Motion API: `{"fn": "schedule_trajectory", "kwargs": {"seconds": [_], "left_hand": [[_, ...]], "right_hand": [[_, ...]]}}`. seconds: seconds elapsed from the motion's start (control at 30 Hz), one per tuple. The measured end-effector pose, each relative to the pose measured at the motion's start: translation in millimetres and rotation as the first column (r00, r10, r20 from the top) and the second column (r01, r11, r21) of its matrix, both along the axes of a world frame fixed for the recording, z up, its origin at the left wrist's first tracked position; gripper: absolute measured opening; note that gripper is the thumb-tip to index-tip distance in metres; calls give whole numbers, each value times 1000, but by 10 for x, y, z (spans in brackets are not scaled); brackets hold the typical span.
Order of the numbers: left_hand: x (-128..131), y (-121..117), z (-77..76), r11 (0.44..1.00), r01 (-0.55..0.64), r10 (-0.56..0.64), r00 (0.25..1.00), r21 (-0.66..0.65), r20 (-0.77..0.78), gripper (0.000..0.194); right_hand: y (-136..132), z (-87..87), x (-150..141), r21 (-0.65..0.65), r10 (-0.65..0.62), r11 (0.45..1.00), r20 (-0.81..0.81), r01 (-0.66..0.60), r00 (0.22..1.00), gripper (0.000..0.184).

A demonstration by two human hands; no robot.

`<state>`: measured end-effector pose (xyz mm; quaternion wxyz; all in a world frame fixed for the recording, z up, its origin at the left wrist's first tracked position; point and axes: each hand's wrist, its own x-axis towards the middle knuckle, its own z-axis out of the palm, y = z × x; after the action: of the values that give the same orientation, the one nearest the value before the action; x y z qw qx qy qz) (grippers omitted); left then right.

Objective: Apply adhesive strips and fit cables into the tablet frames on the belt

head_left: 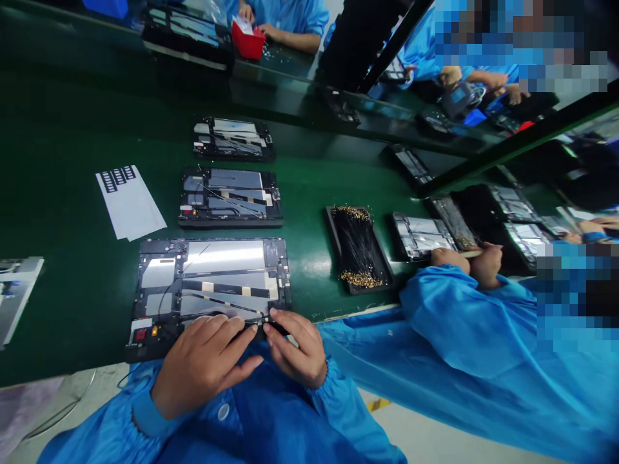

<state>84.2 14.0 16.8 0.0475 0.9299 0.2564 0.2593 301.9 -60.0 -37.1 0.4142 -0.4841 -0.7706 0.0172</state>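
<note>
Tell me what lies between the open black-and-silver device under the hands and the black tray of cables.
Only green tabletop separates the device from the tray in the head view.

Green table [62,212]; blue sleeves [348,412]; red bin [247,40]; white sheets [133,209], black-patterned.

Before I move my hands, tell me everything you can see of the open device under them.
The open device is a flat rectangle with a black frame, lying inside-up near the edge of the green table. Silver, metal-looking panels cover much of it, crossed by black strips with gold-coloured patches and thin dark wires. Near its lower left corner sit small red and orange parts. The fingertips of your left hand and right hand meet at its near edge, hiding some of it.
</note>
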Motion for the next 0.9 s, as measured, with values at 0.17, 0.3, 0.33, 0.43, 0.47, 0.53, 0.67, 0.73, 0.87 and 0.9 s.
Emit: {"fn": "schedule_trajectory", "kwargs": {"seconds": [0.17, 0.3, 0.33, 0.43, 0.47, 0.53, 0.67, 0.73, 0.87, 0.9], "left_hand": [[27, -25, -13, 1000, 4, -4, 1000, -1, -9, 24], [-252, -33, 81, 987, -146, 144, 989, -61, -45, 41], [-371, -11, 102, 952, -295, 293, 955, -77, -45, 54], [-727, 93, 72, 725, -656, 662, 748, -210, -51, 82], [-819, 121, 29, 690, -676, 684, 726, -260, -71, 82], [-943, 137, -79, 718, -627, 631, 770, -303, -97, 75], [-1043, 33, -146, 789, -588, 585, 807, -180, -73, 70], [-1064, 43, -31, 782, -608, 604, 794, -136, -73, 68], [-974, 599, 249, 781, -576, 572, 815, -242, -93, 69], [-914, 841, 263, 781, -542, 540, 836, -309, -102, 71]], "right_hand": [[23, 94, -22, -62, 19, 998, 21, -18, 1000, 51], [42, 161, 43, -146, -37, 989, -63, 28, 997, 48], [50, 161, 71, -184, -69, 982, -97, 50, 993, 51], [75, 112, 141, -294, -91, 954, -127, 51, 988, 71], [78, 85, 152, -310, -75, 950, -112, 37, 991, 75], [68, 35, 158, -303, -37, 953, -52, 20, 998, 79], [5, 53, 176, -234, -5, 972, 62, 20, 998, 78], [55, 150, 233, -232, 1, 973, 69, 15, 998, 79], [600, 336, 446, -256, -5, 967, 10, 7, 1000, 78], [815, 333, 502, -256, -13, 967, -22, 7, 1000, 77]]}}
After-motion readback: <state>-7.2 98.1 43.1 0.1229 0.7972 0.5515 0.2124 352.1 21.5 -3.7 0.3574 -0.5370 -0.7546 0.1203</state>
